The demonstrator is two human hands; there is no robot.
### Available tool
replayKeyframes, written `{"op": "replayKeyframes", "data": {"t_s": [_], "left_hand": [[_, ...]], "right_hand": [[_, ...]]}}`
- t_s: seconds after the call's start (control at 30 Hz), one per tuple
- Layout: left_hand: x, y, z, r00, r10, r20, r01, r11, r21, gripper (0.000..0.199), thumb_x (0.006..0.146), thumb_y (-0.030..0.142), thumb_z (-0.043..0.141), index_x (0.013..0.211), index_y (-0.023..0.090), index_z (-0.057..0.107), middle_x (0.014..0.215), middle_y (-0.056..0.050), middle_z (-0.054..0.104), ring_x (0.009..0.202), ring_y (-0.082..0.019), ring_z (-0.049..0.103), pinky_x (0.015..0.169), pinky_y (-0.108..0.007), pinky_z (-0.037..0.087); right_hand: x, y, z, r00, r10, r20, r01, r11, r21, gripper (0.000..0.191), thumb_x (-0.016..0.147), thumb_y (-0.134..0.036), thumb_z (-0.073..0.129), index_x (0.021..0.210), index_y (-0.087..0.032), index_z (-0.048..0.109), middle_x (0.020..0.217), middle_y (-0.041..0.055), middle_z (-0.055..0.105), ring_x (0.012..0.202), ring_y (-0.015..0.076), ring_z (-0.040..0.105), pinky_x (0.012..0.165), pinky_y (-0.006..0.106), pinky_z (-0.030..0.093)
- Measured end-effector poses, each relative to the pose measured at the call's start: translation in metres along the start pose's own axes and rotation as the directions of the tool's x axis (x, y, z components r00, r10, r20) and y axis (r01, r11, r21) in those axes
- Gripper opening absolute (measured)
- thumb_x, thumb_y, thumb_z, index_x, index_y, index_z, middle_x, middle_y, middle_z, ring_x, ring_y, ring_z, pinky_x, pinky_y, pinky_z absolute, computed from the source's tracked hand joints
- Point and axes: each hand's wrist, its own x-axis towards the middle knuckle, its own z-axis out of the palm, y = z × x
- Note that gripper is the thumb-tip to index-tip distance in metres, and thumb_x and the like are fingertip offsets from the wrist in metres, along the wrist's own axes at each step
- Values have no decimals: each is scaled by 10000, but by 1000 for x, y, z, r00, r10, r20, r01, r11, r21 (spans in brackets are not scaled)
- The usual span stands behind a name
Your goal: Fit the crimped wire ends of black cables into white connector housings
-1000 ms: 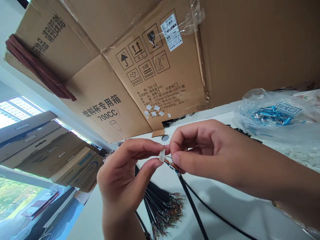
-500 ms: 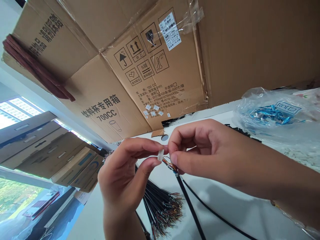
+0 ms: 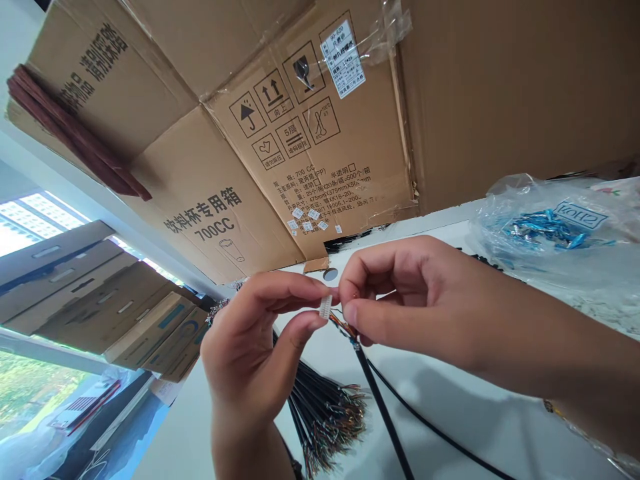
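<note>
My left hand (image 3: 265,340) pinches a small white connector (image 3: 325,307) between thumb and forefinger. Beside it, my right hand (image 3: 400,293) has thumb and forefinger closed on thin coloured wires (image 3: 343,327), which fan out from the end of a black cable (image 3: 380,400). Some of these wires reach the connector's lower right side; my right fingertips hide part of them. Below my hands, a bundle of black cables (image 3: 325,407) with frayed coloured wire ends lies on the white table (image 3: 450,427).
Cardboard (image 3: 280,153) stands upright behind my hands, with small white stickers on it. On the right lies a clear plastic bag (image 3: 550,227) with blue pieces inside. Stacked boxes (image 3: 115,300) are at the left, and a dark red cloth (image 3: 75,133) hangs over the cardboard edge.
Both hands and the connector have shifted very slightly to the right in view. Their grips look the same.
</note>
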Motion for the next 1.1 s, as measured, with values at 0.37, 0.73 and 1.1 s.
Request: {"op": "replayKeyframes", "data": {"t_s": [0.37, 0.73, 1.1], "left_hand": [[1, 1, 0, 999, -7, 37, 4, 998, 61, 200, 873, 106, 697, 1037, 221, 705, 906, 20, 732, 824, -85, 694, 759, -131, 576], [2, 1, 0, 999, -3, 54, 0, 999, 51, 221, 867, 81, 693, 1043, 215, 704, 915, 24, 726, 845, -76, 685, 784, -115, 559], [2, -1, 2, 999, 27, -29, -25, 998, 64, 195, 858, 101, 714, 1023, 204, 708, 909, 21, 724, 841, -85, 681, 752, -140, 582]], "right_hand": [[-1, 3, -2, 997, -70, 30, 71, 997, -36, 145, 782, -243, 660, 697, -199, 551, 664, -37, 488, 602, 74, 433, 483, 191, 319], [-1, 3, -3, 989, -143, 38, 147, 979, -142, 140, 842, -220, 601, 711, -220, 550, 720, -30, 502, 683, 95, 465, 509, 194, 369], [0, 0, 1, 988, -152, -7, 149, 976, -156, 129, 865, -244, 625, 756, -219, 562, 761, -30, 526, 742, 102, 493, 569, 187, 395]]}}
